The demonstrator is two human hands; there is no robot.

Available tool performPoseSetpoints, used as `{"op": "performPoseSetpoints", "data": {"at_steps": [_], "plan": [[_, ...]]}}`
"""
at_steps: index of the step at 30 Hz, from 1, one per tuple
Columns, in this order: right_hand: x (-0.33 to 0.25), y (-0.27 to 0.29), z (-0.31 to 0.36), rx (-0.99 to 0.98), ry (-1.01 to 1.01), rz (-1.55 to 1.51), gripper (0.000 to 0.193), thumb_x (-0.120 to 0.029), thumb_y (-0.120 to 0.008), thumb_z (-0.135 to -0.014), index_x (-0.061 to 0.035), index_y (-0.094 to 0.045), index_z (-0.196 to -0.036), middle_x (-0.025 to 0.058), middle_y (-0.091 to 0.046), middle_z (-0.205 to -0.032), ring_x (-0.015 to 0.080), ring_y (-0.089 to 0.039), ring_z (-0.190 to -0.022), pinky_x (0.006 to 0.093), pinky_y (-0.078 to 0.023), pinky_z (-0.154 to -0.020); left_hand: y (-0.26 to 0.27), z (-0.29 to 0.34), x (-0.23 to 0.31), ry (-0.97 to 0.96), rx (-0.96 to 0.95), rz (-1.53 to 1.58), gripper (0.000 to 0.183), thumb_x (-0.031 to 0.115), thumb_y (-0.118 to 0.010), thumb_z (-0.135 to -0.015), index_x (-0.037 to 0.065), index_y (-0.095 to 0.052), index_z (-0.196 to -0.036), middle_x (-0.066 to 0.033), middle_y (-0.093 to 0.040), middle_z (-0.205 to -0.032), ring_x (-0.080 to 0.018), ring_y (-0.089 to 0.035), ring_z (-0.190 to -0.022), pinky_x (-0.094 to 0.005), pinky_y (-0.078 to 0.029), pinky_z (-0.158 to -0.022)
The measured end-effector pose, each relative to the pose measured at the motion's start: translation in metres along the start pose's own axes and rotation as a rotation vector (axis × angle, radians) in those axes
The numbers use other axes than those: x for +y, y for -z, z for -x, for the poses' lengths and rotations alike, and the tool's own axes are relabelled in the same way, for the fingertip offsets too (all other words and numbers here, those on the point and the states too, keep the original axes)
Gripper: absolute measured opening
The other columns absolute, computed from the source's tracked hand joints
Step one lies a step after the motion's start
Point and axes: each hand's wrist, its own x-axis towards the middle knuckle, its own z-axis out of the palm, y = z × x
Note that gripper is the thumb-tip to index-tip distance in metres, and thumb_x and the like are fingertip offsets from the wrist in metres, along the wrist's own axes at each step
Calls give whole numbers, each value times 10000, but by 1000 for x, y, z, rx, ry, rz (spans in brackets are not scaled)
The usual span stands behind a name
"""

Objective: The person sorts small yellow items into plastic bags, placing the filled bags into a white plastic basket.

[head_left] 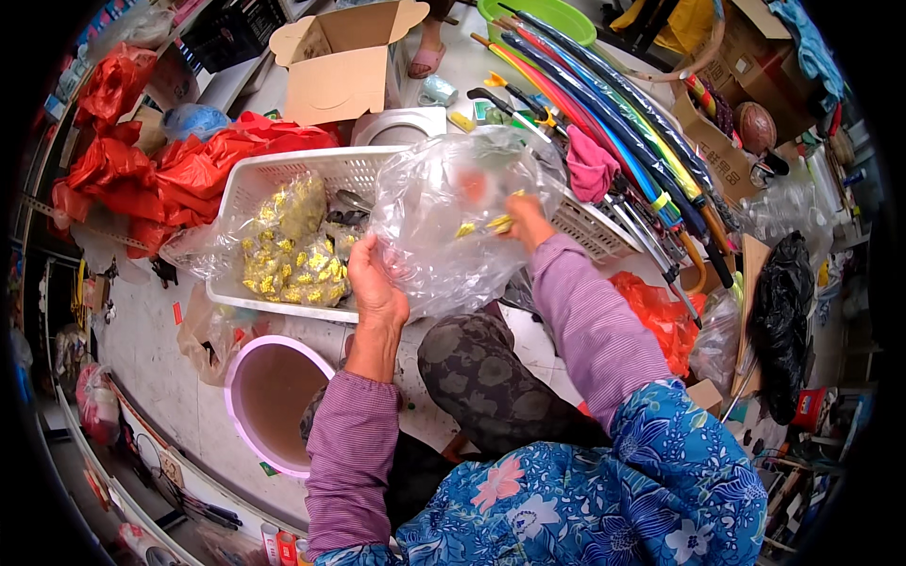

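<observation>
A large clear plastic bag point(429, 212) is spread over the right part of a white slotted plastic basket point(247, 168). My left hand point(377, 288) grips the bag's near left edge, thumb up along the film. On the bag's right side, my right hand point(532, 223) has its fingers closed around small yellow pieces point(498, 224); whether they are inside the film is unclear. Clear packets of yellow-and-grey small items point(293, 259) fill the basket's left part. Dark metal-looking pieces point(353, 201) lie beside them, partly covered by the bag.
A pink-rimmed bucket point(236, 363) stands by my left forearm. Red plastic bags point(203, 170) heap at the left. Umbrellas point(623, 123) lie in a bundle at the right, with a pink cloth point(590, 165). An open cardboard box point(335, 85) and another person's slippered foot point(427, 58) are beyond.
</observation>
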Motion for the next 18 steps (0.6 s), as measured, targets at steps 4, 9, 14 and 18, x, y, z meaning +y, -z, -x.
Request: {"op": "performPoseSetpoints", "data": {"at_steps": [4,9,14,18], "plan": [[-26,28,13,54,459,231,261,-92,-559,-792,12,-586,-1031,142,-615,-930,276,-627,-780,421,-530,-636,-5,4,-4,-95,143,-42,229,263,-547,-818,48,-562,-895,-26,-588,-842,-118,-533,-672,-248,-426,-606],[-45,45,-20,-171,600,-91,252,-6,-513,-785,22,-595,-1022,121,-619,-877,230,-618,-696,356,-522,-601,-9,-4,-32,-235,54,-321,284,179,-633,-814,38,-537,-1041,-63,-599,-976,-144,-564,-849,-281,-451,-758],[-27,5,23,-297,400,-196,286,85,-415,-762,18,-565,-996,117,-590,-880,237,-594,-669,419,-529,-555,13,-7,-51,-239,111,-403,302,80,-611,-811,0,-507,-1083,-76,-567,-1040,-132,-536,-900,-267,-430,-794],[1,-8,10,-201,84,-212,300,101,-378,-752,21,-533,-996,164,-550,-837,312,-605,-701,542,-528,-560,14,-8,-60,-258,97,-533,474,-34,-528,-797,-29,-432,-1261,-107,-477,-1239,-165,-472,-1096,-289,-358,-957]]}}
